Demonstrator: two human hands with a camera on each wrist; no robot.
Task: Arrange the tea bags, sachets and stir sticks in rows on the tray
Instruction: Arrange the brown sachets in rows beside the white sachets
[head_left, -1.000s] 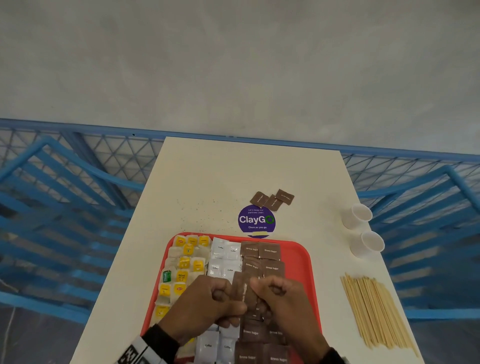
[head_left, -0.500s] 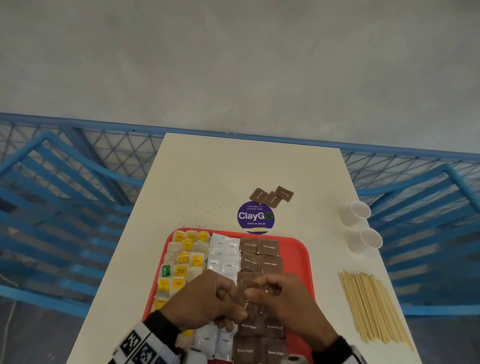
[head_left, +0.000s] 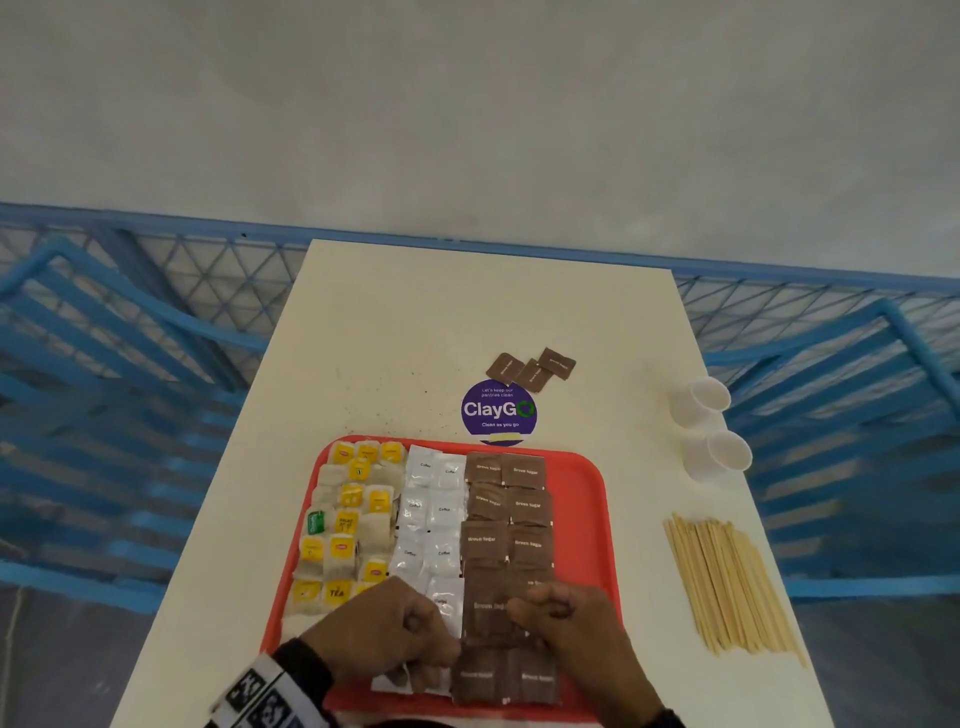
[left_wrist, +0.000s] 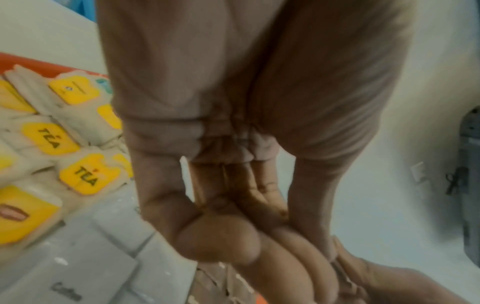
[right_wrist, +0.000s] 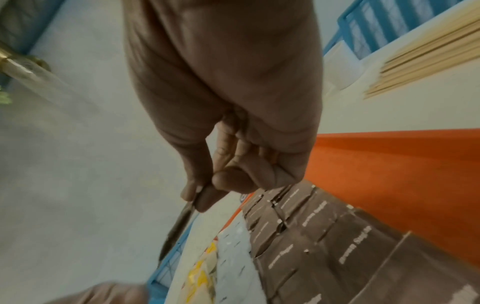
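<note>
Nearby, stir sticks (head_left: 727, 584) beside tray (head_left: 582, 499).

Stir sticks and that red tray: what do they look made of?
Stir sticks: most likely bare wood or bamboo; pale tan, matte, thin and straight, lying loose on the table. Tray: probably moulded plastic; uniform orange-red, rounded corners, raised rim, dull sheen.

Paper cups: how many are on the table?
2. One white paper cup lies on the table's right side beyond the stir sticks; the second cup lies just nearer, beside it. None looks hidden.
</note>
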